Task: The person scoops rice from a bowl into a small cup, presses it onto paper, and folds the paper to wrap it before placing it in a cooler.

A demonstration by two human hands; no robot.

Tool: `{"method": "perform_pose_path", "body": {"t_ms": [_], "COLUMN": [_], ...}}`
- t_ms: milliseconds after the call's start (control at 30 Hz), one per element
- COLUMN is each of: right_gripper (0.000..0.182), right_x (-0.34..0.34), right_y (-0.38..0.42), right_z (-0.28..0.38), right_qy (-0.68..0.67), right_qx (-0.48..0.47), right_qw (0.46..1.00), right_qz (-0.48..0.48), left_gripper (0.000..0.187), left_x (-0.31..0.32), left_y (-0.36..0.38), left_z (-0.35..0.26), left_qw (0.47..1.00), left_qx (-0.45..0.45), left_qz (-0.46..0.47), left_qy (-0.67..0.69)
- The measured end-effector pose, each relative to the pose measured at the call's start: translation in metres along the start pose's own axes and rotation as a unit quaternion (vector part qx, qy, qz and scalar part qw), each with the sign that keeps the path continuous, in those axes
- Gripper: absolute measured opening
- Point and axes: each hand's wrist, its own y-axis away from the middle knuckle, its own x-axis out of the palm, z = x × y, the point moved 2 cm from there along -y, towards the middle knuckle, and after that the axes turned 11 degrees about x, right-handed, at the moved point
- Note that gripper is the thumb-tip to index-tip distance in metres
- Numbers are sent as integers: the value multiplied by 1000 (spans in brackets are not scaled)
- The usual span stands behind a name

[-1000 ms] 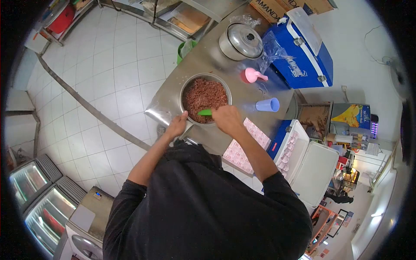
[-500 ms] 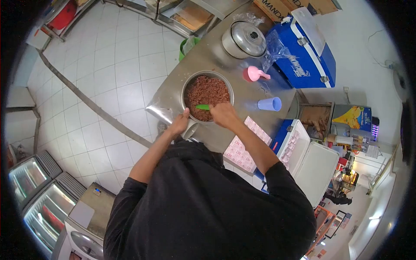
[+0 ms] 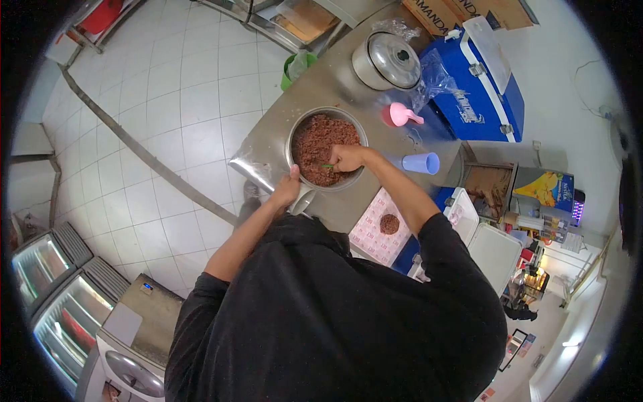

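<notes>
A round metal pot [image 3: 366, 127] holds loose, crumbly reddish-brown food [image 3: 321, 137]. My left hand [image 3: 287, 187] is closed on the pot's near-left rim, thumb on top. Beside it is a pale cylindrical thing [image 3: 303, 202] whose kind I cannot make out. Down in the food, my right hand [image 3: 348, 159] grips a green utensil [image 3: 327, 166]. Only a sliver of green shows, so its shape is hidden. Right of the pot lies pink-printed paper [image 3: 372, 231], bearing a round mound of the same food [image 3: 389, 224].
On the steel table [image 3: 268, 144] stand a lidded pot [image 3: 385, 63], a pink scoop [image 3: 403, 115], a lilac cup [image 3: 422, 163] and a blue cooler [image 3: 469, 94]. An open cooler [image 3: 492, 251] is at my right. A green bin [image 3: 292, 70] stands beyond the table.
My right hand has sunk lower into the food, covering most of the green utensil. The mound on the paper has come into view as my forearm shifted. My left hand stays at the rim.
</notes>
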Motion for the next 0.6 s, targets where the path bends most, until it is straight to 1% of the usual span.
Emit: {"method": "perform_pose_path", "body": {"t_ms": [100,133,167,233,267,300,333,367,400,500,533,600], "right_gripper": [15,17,18,23,25,28,26,25,25,18,18,26], "right_x": [-7,-13,-17,-30,-39,-46,-55,-62,-63,-49,-42,-17], "right_y": [-9,-9,-9,0,16,32,47,62,72,83,90,103], "right_z": [-10,-11,-11,-11,-4,2,4,5,5,-3,11,74], "right_qy": [-10,-13,-18,-52,-81,-112,-134,-155,-177,-136,-107,-51], "right_qx": [68,70,72,79,85,92,86,81,74,108,137,192], "right_qw": [996,995,994,990,988,984,985,984,981,964,948,898], "right_qz": [54,69,85,102,102,101,64,29,-6,-201,-267,-392], "left_gripper": [91,90,89,86,71,66,61,56,40,35,34,32], "left_x": [-4,0,-3,-23,-35,-48,-61,-67,-62,-18,0,28], "left_y": [9,1,-3,12,25,44,66,79,77,44,25,-16], "left_z": [-13,-2,14,-1,-13,-40,-70,-88,-99,-115,-117,-115], "left_qw": [1000,999,999,990,979,967,951,931,932,905,896,878], "left_qx": [-12,28,32,42,8,-6,-20,-36,-12,29,29,28], "left_qz": [10,-14,19,87,82,57,32,6,0,-41,-53,-78], "left_qy": [-9,-10,29,106,189,247,306,364,363,422,439,472]}}
